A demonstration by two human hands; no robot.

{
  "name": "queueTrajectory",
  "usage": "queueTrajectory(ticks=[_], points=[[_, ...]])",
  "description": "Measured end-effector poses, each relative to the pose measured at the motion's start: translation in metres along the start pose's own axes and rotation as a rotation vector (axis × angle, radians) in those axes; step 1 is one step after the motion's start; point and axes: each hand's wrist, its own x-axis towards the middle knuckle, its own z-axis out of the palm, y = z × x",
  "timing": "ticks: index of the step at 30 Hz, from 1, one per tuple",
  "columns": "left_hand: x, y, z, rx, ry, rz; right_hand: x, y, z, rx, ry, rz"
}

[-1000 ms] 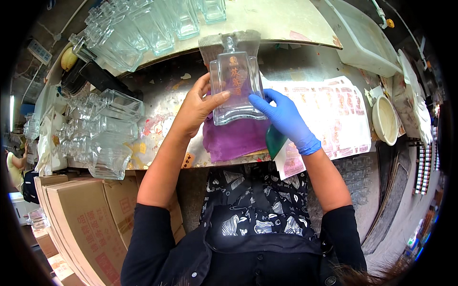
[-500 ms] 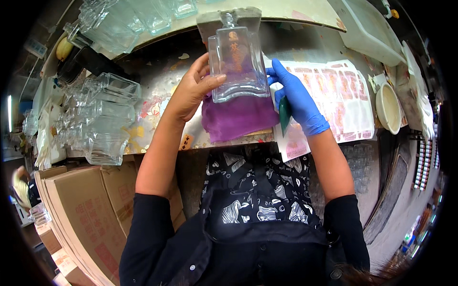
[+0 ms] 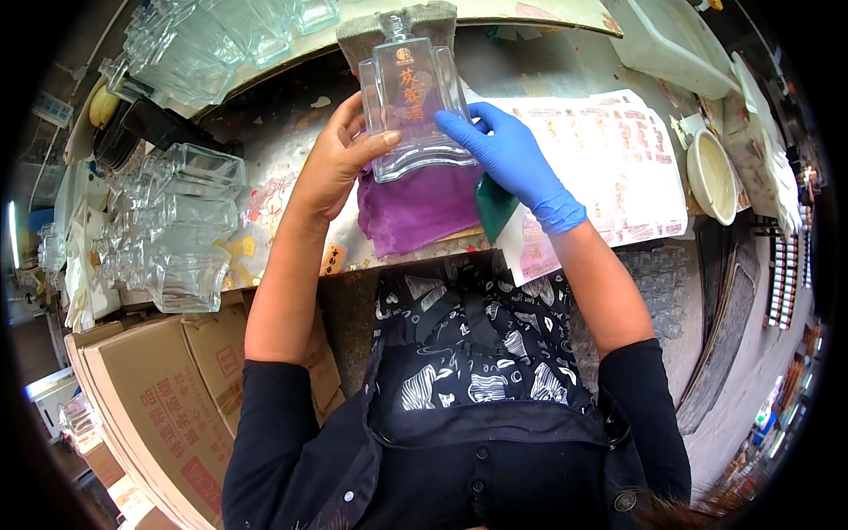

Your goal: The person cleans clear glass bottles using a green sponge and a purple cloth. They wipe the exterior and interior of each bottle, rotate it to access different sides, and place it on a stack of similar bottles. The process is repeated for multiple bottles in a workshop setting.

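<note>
Clamping the bottle (image 3: 408, 110) from both sides, upper middle of the frame, left hand (image 3: 340, 159) and gloved right hand (image 3: 511, 152) seem to steady it over purple cloth (image 3: 413, 212), likely its cushion.

Orange-lettered clear bottle (image 3: 413, 110), purple cloth (image 3: 411, 216), blue-gloved right hand (image 3: 511, 157), white-patterned black apron (image 3: 490, 349), brown cartons (image 3: 163, 402)

A worn grey tabletop (image 3: 283, 146) carries red and yellow stains, with a pale raised board (image 3: 521, 11) along its far side. Cardboard boxes (image 3: 146, 406) stand at left; a long dark panel (image 3: 720, 340) borders the pale floor (image 3: 729, 406) at right. A narrow light (image 3: 12, 234) glows far left.
</note>
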Motion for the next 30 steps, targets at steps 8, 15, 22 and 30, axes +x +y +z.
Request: queueTrajectory(ticks=[8,15,22,30], points=[[0.0,0.002,0.001,0.017,0.003,-0.009,0.012,0.022,0.007,0.104,0.046,-0.046],[-0.001,-0.004,0.001,0.014,0.025,-0.008,-0.012,0.031,-0.037,1.227,-0.063,0.311],[-0.002,0.003,0.004,-0.014,0.006,-0.007,0.007,0.021,-0.046,1.059,0.045,0.247],[-0.004,0.001,0.002,-0.087,-0.018,-0.058,0.005,0.025,-0.069,1.073,0.064,0.149]])
